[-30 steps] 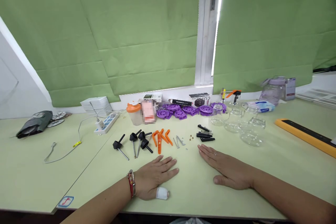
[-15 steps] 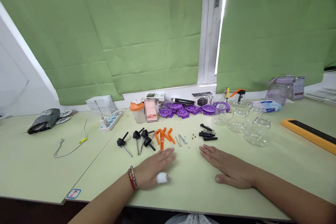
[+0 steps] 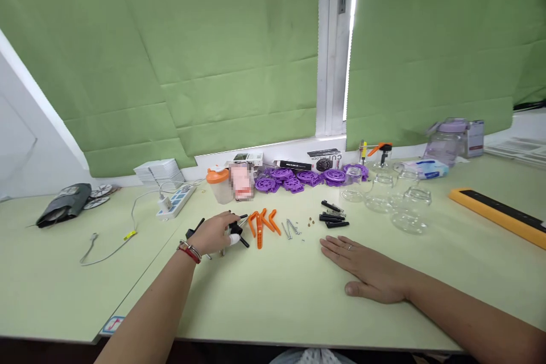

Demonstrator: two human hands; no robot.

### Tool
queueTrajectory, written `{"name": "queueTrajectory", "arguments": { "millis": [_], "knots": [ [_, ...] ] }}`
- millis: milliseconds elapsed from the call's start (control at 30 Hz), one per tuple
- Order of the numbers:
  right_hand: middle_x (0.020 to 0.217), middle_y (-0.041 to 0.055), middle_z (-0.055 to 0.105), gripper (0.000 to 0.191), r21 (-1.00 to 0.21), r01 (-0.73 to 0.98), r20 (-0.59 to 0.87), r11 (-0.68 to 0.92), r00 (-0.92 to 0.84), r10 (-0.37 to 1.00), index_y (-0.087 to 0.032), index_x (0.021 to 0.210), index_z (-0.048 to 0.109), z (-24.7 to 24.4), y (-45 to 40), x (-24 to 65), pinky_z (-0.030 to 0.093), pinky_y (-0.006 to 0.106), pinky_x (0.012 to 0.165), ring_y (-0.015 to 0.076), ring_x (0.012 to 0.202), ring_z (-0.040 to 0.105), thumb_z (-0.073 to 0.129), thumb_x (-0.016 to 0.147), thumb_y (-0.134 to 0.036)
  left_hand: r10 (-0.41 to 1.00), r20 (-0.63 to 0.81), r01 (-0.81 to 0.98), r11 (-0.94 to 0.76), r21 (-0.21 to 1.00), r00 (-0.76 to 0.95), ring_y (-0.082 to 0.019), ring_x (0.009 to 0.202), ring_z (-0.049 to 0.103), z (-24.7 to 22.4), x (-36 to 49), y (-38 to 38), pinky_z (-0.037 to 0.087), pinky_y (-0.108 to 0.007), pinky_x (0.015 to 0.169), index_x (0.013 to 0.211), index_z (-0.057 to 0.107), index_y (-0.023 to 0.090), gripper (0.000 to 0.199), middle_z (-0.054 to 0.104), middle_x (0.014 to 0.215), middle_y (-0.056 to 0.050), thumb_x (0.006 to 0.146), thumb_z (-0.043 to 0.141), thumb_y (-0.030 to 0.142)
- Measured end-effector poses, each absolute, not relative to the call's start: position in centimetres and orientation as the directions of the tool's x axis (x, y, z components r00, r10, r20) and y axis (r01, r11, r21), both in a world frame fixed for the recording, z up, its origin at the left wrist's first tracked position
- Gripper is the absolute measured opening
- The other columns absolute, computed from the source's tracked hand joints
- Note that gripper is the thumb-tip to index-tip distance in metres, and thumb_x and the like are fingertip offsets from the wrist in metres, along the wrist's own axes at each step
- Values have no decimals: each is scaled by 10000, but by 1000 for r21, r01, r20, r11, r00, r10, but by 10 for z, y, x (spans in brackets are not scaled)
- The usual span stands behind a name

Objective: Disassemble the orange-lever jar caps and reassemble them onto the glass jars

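My left hand (image 3: 216, 233), with a white wrapping on its thumb, reaches over a group of black grinder parts with metal rods. Its fingers are curled around one black grinder part (image 3: 233, 228), which the hand partly hides. Another black part (image 3: 190, 234) shows left of the wrist. My right hand (image 3: 367, 267) lies flat on the table with its fingers outstretched, holding nothing. Just beyond its fingertips are several black sticks (image 3: 335, 218) and small springs. Orange crank-like pieces (image 3: 259, 230) lie right of my left hand, beside metal screws (image 3: 290, 228) and tiny brass-coloured bits (image 3: 310, 222).
Several clear glass jars (image 3: 409, 220) stand at the right, near a long orange-and-black bar (image 3: 497, 216). Purple wheel-shaped pieces (image 3: 294, 183) and an orange-lidded cup (image 3: 219, 185) line the back. A power strip (image 3: 179, 202) and white cable lie left.
My left hand has moved left and away from me, from the bare table to the black grinder parts, its fingers curling around one. My right hand stays flat. The view has shifted slightly.
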State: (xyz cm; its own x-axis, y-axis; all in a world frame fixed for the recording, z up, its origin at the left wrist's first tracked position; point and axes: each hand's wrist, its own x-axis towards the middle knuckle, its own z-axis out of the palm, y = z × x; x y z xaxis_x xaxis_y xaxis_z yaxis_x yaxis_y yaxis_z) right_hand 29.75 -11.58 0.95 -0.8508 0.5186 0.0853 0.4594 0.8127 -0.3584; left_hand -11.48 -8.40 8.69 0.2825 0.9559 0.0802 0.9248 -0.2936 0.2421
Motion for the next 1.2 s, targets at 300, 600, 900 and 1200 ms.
{"name": "queueTrajectory", "arguments": {
  "millis": [300, 600, 900, 1200],
  "knots": [
    [1527, 99, 103, 752, -363, 464, 77, 808, -849, 523, -203, 1466, 96, 10, -115, 297, 90, 494, 1144, 272, 1408, 85, 417, 876, -542, 979, 112, 969, -185, 163, 168, -262, 994, 603, 63, -105, -86, 456, -345, 815, 1104, 624, 260, 440, 643, 1109, -73, 685, 513, 183],
    [1472, 120, 325, 634, -366, 496, 176, 787, -794, 582, -186, 1428, 317, 9, -113, 295, 214, 485, 1111, 273, 1356, 281, 422, 887, -501, 966, -15, 539, -132, 832, 260, -193, 703, 636, 95, -104, -110, 526, -344, 606, 1202, 450, 206, 433, 646, 893, -55, 782, 499, 301],
    [957, 94, 623, 254, -282, 817, 342, 504, -405, 848, -154, 941, 713, 11, -45, 223, 396, 344, 812, 207, 890, 554, 475, 881, -218, 924, 136, -31, -133, 991, 357, -185, 788, 639, 95, -5, -73, 542, -288, 567, 1164, 495, 188, 462, 592, 939, -62, 716, 609, 180],
    [906, 84, 630, 224, -155, 863, 364, 481, -403, 840, -180, 782, 714, 1, -35, 214, 336, 334, 761, 207, 857, 523, 512, 875, -204, 993, 29, -338, 12, 941, 115, -169, 768, 651, 50, 2, -52, 520, -234, 578, 909, 584, 154, 362, 631, 860, -43, 587, 549, -5]
  ]
}}
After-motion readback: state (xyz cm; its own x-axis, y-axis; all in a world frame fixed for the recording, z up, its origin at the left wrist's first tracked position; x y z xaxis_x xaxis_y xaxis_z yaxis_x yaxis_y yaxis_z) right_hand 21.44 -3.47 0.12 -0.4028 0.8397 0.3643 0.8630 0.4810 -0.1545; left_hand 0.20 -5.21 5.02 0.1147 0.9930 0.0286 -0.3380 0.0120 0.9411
